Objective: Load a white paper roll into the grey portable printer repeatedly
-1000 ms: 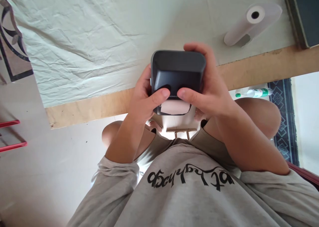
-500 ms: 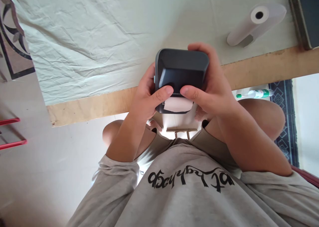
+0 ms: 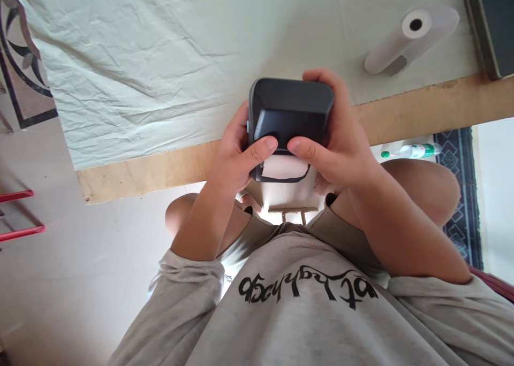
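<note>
- A red metal frame [image 3: 20, 213] shows at the far left edge, over a pale floor.
- A wrinkled pale green cloth [image 3: 160, 61] covers the surface [image 3: 160, 168], whose bare wooden edge runs across the view.
- The left hand [image 3: 236, 157] grips the left side of a dark grey label printer [image 3: 291, 114]; its fingers are clamped on the casing, the thumb lying across the near face.
- The printer is held up between both hands, just over the wooden edge, in front of the person's chest.
- A white paper roll [image 3: 283, 168] shows in the printer's near, lower opening, just under the two thumbs.
- The right hand [image 3: 341, 146] holds the printer's right side, fingers [image 3: 321, 78] wrapped over the far top corner, thumb pressed on the near face, almost meeting the left thumb.
- A green-capped bottle [image 3: 409, 151] lies on the floor below the surface.
- A second roll of white paper [image 3: 409, 37] lies on the cloth at upper right, well apart from the hands.
</note>
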Action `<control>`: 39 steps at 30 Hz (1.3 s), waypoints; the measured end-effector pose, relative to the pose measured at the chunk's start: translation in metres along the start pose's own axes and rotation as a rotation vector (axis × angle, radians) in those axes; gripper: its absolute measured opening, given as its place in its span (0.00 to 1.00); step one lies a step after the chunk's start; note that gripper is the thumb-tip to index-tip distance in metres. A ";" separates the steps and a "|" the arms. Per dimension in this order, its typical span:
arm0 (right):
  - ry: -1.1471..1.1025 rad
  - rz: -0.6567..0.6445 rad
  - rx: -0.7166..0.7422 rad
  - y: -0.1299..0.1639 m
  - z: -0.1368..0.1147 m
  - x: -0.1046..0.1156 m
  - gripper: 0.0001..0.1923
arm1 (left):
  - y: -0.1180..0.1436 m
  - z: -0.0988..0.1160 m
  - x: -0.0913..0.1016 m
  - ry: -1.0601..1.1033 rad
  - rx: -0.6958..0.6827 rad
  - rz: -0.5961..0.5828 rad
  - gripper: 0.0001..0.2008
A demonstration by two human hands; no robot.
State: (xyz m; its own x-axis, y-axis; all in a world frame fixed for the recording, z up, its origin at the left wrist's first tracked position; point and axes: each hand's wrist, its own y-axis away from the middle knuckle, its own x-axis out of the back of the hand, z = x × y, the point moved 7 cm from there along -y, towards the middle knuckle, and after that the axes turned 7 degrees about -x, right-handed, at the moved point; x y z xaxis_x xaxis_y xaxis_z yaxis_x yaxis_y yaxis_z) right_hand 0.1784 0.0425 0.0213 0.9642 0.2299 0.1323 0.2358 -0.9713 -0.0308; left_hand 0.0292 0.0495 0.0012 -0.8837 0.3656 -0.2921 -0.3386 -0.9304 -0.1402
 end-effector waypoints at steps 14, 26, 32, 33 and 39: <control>0.024 0.067 -0.077 0.001 0.001 0.002 0.40 | -0.003 -0.002 -0.001 0.086 0.020 0.180 0.28; 0.134 0.092 -0.004 -0.003 -0.007 0.003 0.37 | -0.001 -0.003 -0.008 0.206 0.222 0.274 0.27; 0.104 0.086 -0.052 -0.006 -0.004 0.001 0.36 | -0.004 0.000 -0.015 0.288 0.267 0.269 0.18; 0.101 0.083 -0.057 -0.007 -0.005 0.001 0.35 | -0.006 0.001 -0.016 0.297 0.250 0.271 0.17; 0.173 0.093 -0.027 -0.007 -0.011 0.004 0.32 | -0.009 0.008 -0.015 0.298 0.172 0.318 0.16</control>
State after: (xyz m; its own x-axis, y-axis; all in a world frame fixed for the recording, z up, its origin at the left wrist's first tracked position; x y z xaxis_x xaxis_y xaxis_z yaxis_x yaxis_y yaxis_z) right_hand 0.1792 0.0491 0.0332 0.9459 0.1270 0.2986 0.1407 -0.9897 -0.0246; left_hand 0.0426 0.0524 0.0144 -0.8296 0.0293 -0.5576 -0.1366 -0.9790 0.1517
